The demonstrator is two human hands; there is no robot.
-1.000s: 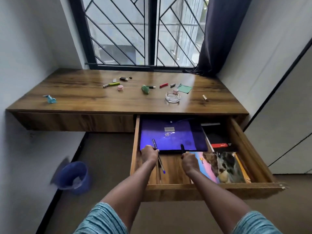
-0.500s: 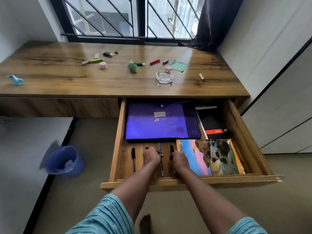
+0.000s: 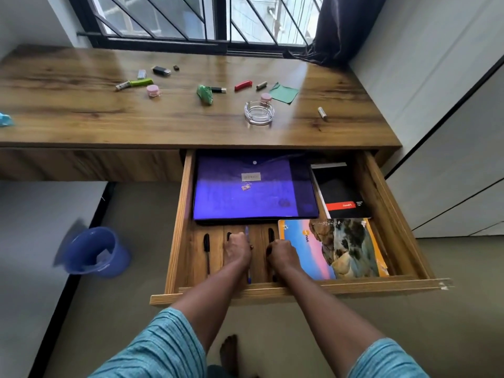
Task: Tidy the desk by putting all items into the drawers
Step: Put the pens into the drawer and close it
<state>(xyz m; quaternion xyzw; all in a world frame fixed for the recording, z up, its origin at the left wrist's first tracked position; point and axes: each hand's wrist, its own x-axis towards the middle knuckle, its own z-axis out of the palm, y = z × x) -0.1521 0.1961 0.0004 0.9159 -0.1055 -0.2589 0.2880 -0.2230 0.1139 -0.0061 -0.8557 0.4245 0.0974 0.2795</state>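
Both hands have moved to the drawer [image 3: 403,233] front. Left hand [image 3: 237,248] curls over a blue pen [image 3: 247,233]; right hand [image 3: 281,255] closes over a black pen [image 3: 270,234], largely hidden. Pens now line the drawer; glass ashtray [image 3: 258,113] and small clutter remain on the counter [image 3: 81,110]. Grip details obscured.

Both forearms are bare from the elbow down. Each upper arm carries a loose short sleeve, left sleeve [image 3: 161,347] and right sleeve [image 3: 387,361], in teal-blue fabric with fine darker streaks running lengthwise. The left hand [image 3: 237,248] and right hand [image 3: 282,253] wear no gloves, rings or watch. A bare foot [image 3: 229,353] shows at 6 o'clock.
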